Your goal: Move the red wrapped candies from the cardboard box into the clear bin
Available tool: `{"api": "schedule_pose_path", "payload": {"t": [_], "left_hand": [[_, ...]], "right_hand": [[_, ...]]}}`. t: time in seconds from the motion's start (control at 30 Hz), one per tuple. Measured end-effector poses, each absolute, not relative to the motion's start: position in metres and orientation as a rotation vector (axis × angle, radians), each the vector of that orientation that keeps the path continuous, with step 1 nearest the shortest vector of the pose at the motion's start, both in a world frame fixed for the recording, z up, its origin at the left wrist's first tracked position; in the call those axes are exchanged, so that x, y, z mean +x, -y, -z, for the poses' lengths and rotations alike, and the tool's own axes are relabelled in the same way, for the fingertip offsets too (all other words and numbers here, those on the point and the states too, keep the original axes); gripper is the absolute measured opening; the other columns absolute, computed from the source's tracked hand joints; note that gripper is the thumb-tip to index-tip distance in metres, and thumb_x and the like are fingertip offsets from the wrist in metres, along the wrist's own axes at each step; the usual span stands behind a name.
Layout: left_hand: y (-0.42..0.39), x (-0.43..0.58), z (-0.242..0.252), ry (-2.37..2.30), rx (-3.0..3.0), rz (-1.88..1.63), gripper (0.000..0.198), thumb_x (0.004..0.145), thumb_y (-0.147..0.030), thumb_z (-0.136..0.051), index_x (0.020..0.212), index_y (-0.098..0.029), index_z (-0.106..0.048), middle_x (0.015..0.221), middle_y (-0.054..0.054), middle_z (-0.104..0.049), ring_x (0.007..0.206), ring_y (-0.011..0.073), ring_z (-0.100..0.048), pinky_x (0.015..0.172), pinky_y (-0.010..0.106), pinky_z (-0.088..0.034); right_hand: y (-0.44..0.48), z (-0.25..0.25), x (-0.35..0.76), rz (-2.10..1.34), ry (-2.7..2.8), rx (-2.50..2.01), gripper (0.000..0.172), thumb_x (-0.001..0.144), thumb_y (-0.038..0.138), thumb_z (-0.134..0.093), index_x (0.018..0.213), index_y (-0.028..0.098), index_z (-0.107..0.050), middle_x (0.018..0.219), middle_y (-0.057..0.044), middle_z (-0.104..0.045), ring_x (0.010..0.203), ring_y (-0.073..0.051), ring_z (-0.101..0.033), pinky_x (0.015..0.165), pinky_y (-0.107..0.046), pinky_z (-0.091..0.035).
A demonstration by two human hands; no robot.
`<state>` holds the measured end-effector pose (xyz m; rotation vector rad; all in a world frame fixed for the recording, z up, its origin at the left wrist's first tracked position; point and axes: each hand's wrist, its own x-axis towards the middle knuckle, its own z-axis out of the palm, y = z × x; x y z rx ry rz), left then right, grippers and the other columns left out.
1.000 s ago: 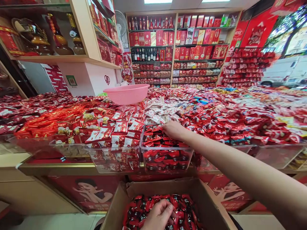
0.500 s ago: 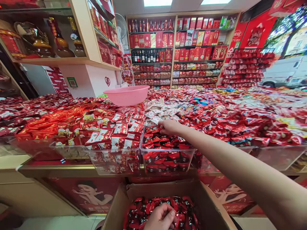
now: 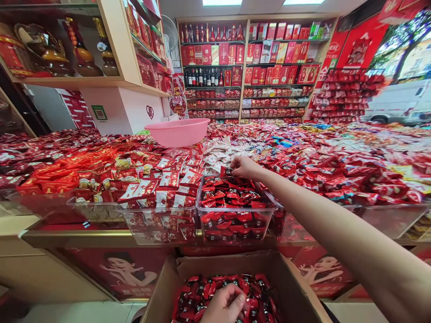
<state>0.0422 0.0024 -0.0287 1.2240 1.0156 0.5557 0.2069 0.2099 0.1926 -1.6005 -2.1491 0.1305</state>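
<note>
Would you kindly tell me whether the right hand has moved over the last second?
Yes. Against the pink basket, the right hand has risen slightly off the clear bin, toward the white sweets, pinching one candy.

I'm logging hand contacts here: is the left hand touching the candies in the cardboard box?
Touching. The head view shows the left hand resting on and curled into the candies piled in the cardboard box.
</note>
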Motion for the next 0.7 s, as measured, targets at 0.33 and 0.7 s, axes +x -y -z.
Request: {"api": "schedule_pose_path", "payload": {"t": [0.33, 0.7], "left_hand": [[-0.002, 0.040, 0.031, -1.049, 1.302, -0.551, 0.040, 0.065, -0.056, -0.045, 0.073, -0.017, -0.052, 0.067, 0.001, -0.057, 0.060, 0.0131, -0.051, 0.060, 0.025, -0.038], [-0.001, 0.040, 0.030, -1.036, 1.338, -0.527, 0.035, 0.067, -0.049, -0.047, 0.077, -0.016, -0.053, 0.070, 0.002, -0.058, 0.059, 0.0126, -0.050, 0.060, 0.025, -0.040]], "right_hand": [[-0.208, -0.190, 0.196, -0.166, 2.093, -1.734, 0.018, 0.067, 0.027, -0.052, 0.074, 0.012, -0.060, 0.067, -0.005, -0.063, 0.060, -0.012, -0.057, 0.055, -0.021, -0.041], [-0.204, -0.185, 0.192, 0.110, 2.163, -1.905, 0.032, 0.070, 0.036, -0.047, 0.086, 0.013, -0.060, 0.087, -0.013, -0.062, 0.079, -0.021, -0.056, 0.065, -0.027, -0.041]]}}
